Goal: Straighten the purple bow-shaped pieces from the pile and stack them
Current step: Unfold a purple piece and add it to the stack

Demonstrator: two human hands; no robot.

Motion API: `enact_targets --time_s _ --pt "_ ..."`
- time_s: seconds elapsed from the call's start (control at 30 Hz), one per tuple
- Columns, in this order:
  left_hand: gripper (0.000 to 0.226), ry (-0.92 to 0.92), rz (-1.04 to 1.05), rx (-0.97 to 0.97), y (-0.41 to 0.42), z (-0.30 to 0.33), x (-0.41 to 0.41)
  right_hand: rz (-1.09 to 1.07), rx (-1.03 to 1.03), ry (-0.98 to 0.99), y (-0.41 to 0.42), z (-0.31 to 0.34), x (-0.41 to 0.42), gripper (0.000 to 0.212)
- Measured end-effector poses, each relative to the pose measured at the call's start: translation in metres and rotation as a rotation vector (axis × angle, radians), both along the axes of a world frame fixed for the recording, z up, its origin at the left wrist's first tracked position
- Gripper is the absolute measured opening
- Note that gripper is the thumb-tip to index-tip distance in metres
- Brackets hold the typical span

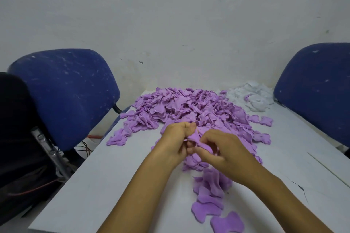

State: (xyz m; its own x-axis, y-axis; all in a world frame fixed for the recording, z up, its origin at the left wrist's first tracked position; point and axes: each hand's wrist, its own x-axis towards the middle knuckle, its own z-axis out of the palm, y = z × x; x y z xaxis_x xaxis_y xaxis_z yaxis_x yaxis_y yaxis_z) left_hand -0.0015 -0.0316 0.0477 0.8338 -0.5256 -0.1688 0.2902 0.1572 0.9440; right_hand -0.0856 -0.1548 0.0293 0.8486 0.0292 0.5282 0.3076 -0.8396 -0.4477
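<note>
Early stage. Left hand and right hand both pinch one purple piece between curled fingertips, pulling flat. Beyond fingers: large pile, mostly unsorted. Below wrists, toward body: short slumped stack on table.

Bow pieces lilac-purple; scrap heap white; chairs dk blue, white-flecked; tabletop pale grey.

Blue chair left of grey table, another right; white scraps far corner.
</note>
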Motion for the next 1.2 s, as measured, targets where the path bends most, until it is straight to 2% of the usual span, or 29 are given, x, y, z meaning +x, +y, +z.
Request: enact_targets --time_s 0.07,0.1,0.2,0.27,0.3,0.37,0.4,0.5,0.57,0.67,0.7,0.8,0.97,1.03,1.1,1.2 --pt "0.032 0.157 -0.022 -0.027 0.001 0.002 0.001 0.057 0.092 0.170 0.007 0.001 0.000 0.043" --pt "0.031 0.203 -0.020 -0.028 0.001 0.001 0.003 0.100 0.167 0.224 0.010 0.004 0.000 0.047" --pt "0.031 0.210 -0.038 -0.065 0.003 0.002 0.006 0.302 0.507 0.354 0.009 0.012 -0.005 0.033" --pt "0.029 0.076 -0.051 -0.104 0.004 0.003 0.008 0.406 0.767 0.418 0.003 0.015 -0.009 0.009" --pt "0.025 -0.028 -0.064 -0.096 0.004 0.003 0.008 0.438 0.887 0.441 0.000 0.014 -0.010 0.011" --pt "0.016 -0.216 -0.175 -0.094 0.006 0.003 0.004 0.472 1.098 0.484 -0.003 0.012 -0.011 0.029" --pt "0.021 -0.259 -0.265 -0.138 0.005 0.002 0.002 0.484 1.174 0.485 -0.003 0.010 -0.011 0.030" --pt "0.039 -0.306 -0.350 -0.243 0.004 0.000 -0.003 0.479 1.329 0.464 -0.004 0.011 -0.012 0.017" --pt "0.025 -0.458 -0.269 -0.200 0.005 -0.002 -0.003 0.461 1.388 0.425 -0.007 0.011 -0.013 0.015" --pt "0.002 -0.654 -0.093 -0.117 0.008 -0.004 -0.001 0.433 1.330 0.379 -0.007 0.008 -0.014 0.013" --pt "0.005 -0.681 -0.055 -0.101 0.008 -0.005 -0.001 0.385 1.272 0.345 -0.003 0.008 -0.014 0.009" --pt "0.015 -0.703 -0.005 -0.069 0.008 -0.004 -0.004 0.175 1.062 0.145 0.005 0.001 -0.012 0.026" --pt "0.007 -0.711 0.015 -0.059 0.005 -0.003 -0.010 0.060 0.917 -0.035 0.010 0.001 -0.011 0.016" --pt "0.008 -0.709 0.024 -0.067 0.007 -0.001 -0.010 0.096 0.935 -0.009 0.006 0.003 -0.011 0.017" --pt "0.011 -0.696 0.032 -0.074 0.008 0.001 -0.010 0.193 0.942 0.100 0.000 0.006 -0.012 0.010" --pt "0.013 -0.665 0.031 -0.083 0.008 0.000 -0.011 0.324 0.880 0.193 -0.007 0.009 -0.017 0.012"
